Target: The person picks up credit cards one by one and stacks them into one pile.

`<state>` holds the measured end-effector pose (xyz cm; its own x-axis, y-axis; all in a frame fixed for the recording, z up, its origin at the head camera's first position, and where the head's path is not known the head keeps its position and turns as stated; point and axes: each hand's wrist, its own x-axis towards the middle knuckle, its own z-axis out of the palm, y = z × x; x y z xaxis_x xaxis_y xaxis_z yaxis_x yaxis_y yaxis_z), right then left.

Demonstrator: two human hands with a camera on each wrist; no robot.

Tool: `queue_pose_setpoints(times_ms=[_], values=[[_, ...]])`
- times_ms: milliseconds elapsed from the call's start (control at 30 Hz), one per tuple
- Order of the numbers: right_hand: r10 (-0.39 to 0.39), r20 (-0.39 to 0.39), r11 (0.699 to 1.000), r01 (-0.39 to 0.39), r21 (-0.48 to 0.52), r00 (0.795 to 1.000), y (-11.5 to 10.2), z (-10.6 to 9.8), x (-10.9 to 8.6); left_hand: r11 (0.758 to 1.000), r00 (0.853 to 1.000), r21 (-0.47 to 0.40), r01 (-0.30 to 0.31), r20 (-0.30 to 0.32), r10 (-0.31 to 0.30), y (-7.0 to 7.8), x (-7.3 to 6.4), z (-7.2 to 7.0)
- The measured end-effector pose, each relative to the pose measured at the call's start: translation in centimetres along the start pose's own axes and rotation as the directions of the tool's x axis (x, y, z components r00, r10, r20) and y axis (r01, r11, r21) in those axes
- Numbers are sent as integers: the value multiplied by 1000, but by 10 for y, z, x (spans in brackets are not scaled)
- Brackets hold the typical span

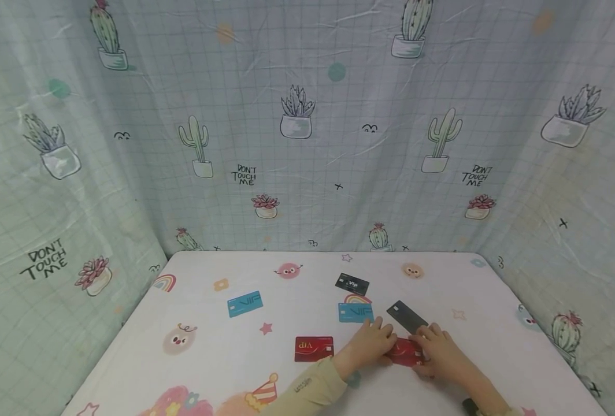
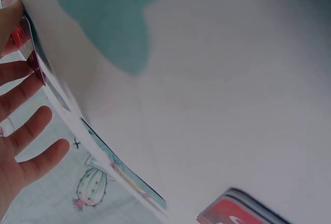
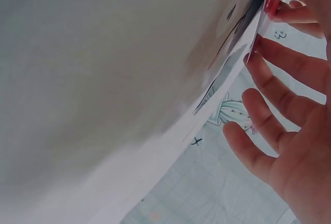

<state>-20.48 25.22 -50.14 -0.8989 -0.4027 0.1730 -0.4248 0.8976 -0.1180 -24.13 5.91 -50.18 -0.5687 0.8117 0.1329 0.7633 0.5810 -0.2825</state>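
A red VIP card (image 1: pixel 405 352) is held between both hands in the head view. My left hand (image 1: pixel 372 342) pinches its left end; my right hand (image 1: pixel 439 351) grips its right end. In the left wrist view the thumb and nearer fingers are at the red card (image 2: pixel 21 36), while the other fingers spread out apart from it. The right wrist view shows the fingertips along the edge of the red card (image 3: pixel 270 4), the outer fingers extended. A dark grey card (image 1: pixel 407 317) lies just beyond the right fingertips, and a blue VIP card (image 1: pixel 355 312) beyond the left ones.
Left of my left hand lies a red VIP card (image 1: pixel 314 349), which looks stacked in the left wrist view. A black VIP card (image 1: pixel 352 283) lies farther back, another blue VIP card (image 1: pixel 245 304) at the left. A printed curtain (image 1: pixel 307 156) encloses the white patterned table (image 1: pixel 208 370).
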Motion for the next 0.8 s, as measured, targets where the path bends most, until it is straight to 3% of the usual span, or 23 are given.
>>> queue_pose_setpoints(times_ms=[367, 800], values=[[41, -5, 999, -41, -16, 999, -2, -1, -2, 1000, 1000, -6, 4, -18, -4, 3, 0, 3], [117, 16, 993, -117, -25, 993, -6, -3, -2, 995, 1000, 101, -11, -26, 14, 6, -2, 1]])
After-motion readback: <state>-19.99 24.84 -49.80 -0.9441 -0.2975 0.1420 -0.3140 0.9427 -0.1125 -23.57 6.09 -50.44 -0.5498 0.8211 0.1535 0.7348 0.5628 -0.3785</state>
